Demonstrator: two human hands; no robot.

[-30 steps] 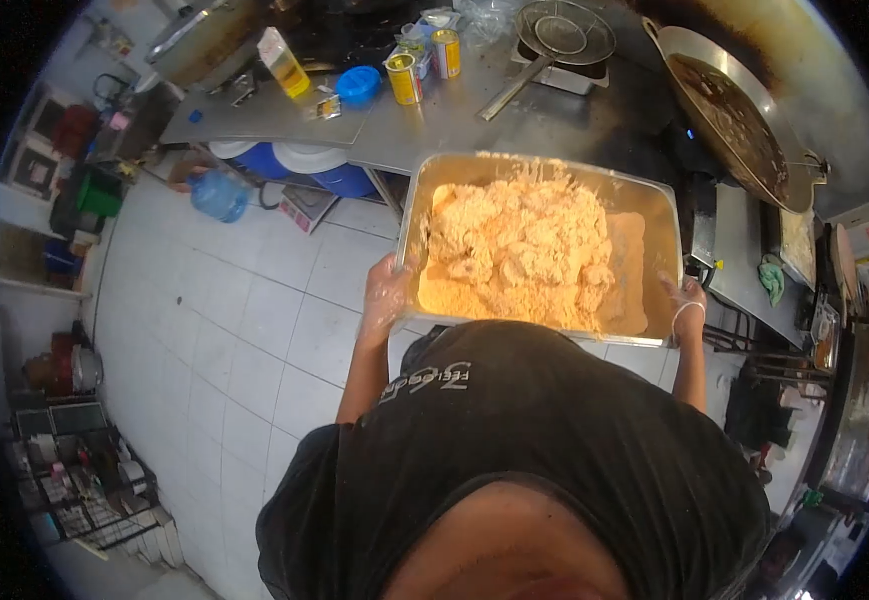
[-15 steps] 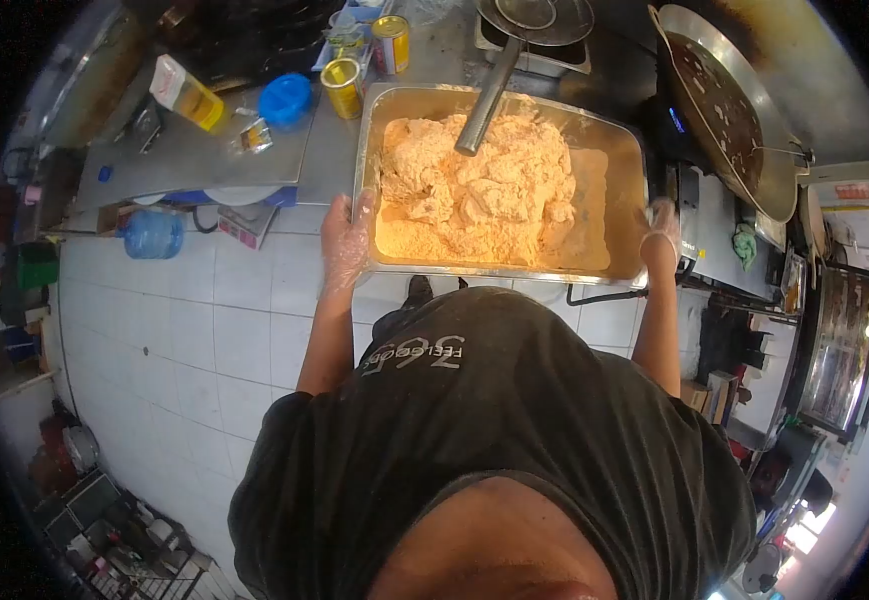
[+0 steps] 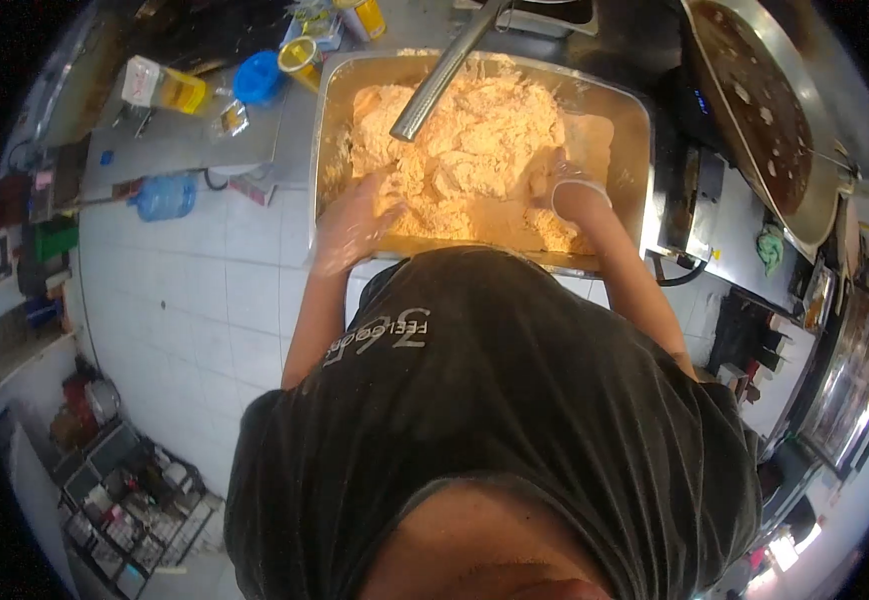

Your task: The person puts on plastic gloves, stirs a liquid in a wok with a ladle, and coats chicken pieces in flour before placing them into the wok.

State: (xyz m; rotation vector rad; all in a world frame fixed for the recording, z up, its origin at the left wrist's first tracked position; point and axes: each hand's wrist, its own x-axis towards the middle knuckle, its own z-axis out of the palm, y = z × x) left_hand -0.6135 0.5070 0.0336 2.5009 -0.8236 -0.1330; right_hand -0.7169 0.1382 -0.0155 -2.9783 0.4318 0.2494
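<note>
A deep metal tray holds a heap of orange-tinted flour and lumpy flour-coated pieces. My left hand, in a clear plastic glove, reaches over the tray's near left side. Its fingers are apart at the edge of the heap. On the right side of the tray my gloved right hand is down at the flour, fingers stretched inward and partly hidden by the coating. A pale band shows at its wrist. Above the heap, a strainer's metal handle juts across the tray's far rim.
At the right stands a large wok of dark oil. Yellow cans, a blue lid and a bottle of yellow liquid sit on the counter at the left. A blue water jug is below the counter.
Both hands have left the tray's outer sides and moved inward to the flour. The view has shifted, and the tray appears nearer and further left.
</note>
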